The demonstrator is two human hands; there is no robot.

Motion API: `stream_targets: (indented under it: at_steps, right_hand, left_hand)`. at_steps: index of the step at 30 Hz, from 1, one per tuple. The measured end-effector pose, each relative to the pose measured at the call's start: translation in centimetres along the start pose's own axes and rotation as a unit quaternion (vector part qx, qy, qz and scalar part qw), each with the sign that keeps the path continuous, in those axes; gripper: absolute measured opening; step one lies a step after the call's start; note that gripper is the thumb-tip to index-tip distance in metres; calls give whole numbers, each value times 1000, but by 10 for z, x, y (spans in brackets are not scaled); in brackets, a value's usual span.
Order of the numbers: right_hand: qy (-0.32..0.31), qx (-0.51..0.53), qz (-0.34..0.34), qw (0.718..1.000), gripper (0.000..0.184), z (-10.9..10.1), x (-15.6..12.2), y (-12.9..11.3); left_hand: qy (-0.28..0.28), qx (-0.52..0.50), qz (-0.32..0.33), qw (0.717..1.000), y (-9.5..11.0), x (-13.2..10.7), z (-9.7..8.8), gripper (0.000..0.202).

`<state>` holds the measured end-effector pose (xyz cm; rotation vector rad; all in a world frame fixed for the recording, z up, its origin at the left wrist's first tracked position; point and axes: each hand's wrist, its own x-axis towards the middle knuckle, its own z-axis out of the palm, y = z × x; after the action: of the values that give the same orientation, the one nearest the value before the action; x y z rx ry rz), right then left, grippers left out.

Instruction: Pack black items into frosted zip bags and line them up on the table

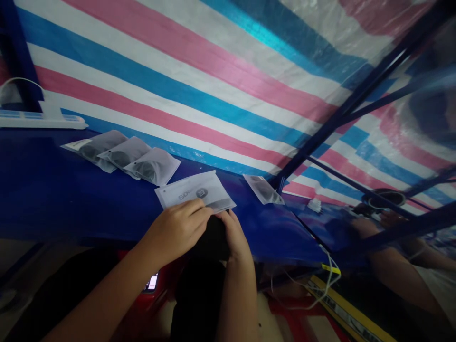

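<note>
A frosted plastic bag (194, 189) with a round dark logo and printed lettering lies at the front of the blue table. My left hand (180, 230) is closed on its near edge, the fingertips pressed together there. From the other side my right hand (235, 235) grips the bag's near right corner, with the thumb along the edge. Between my hands, below that edge, is something flat and black (213, 240); its kind is not clear, nor whether it reaches inside the bag. Fingers on the underside are hidden.
Several frosted bags (153, 166) with dark contents overlap at the back left, and another bag (263, 189) lies to the right. A white power strip (42, 119) sits far left. Blue metal bars (313, 142) stand at right, beyond them another person's arm (395, 270). White cables (329, 280) hang down.
</note>
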<state>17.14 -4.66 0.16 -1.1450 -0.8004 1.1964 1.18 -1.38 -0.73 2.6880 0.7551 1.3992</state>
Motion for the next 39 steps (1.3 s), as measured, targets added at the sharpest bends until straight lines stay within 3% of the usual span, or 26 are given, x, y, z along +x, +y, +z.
stream_targets:
  at_steps: [8,13,19,29,36,39]
  right_hand:
    - [50,-32,-46,997,41,2,8,11]
    - [72,-35,-49,996,49,5,7,12]
    - [108,-11,-58,992,56,8,5,8]
    - [206,-2,-136,969,55,1,18,26]
    - [270,13,-174,947,54,30,10,19]
    - [260,-10,-204,944,51,38,7,13]
  left_hand:
    - [-52,-15,-115,992,-15,-2,-1,22]
    - [-125,67,-187,972,-25,-6,-5,7]
    - [-172,70,-172,967,-24,-7,-7,21]
    - [-179,71,-139,971,24,3,-15,18]
    - [-154,51,-116,980,28,1,-14,18]
    - [-159,43,-99,981,26,-1,-15,18]
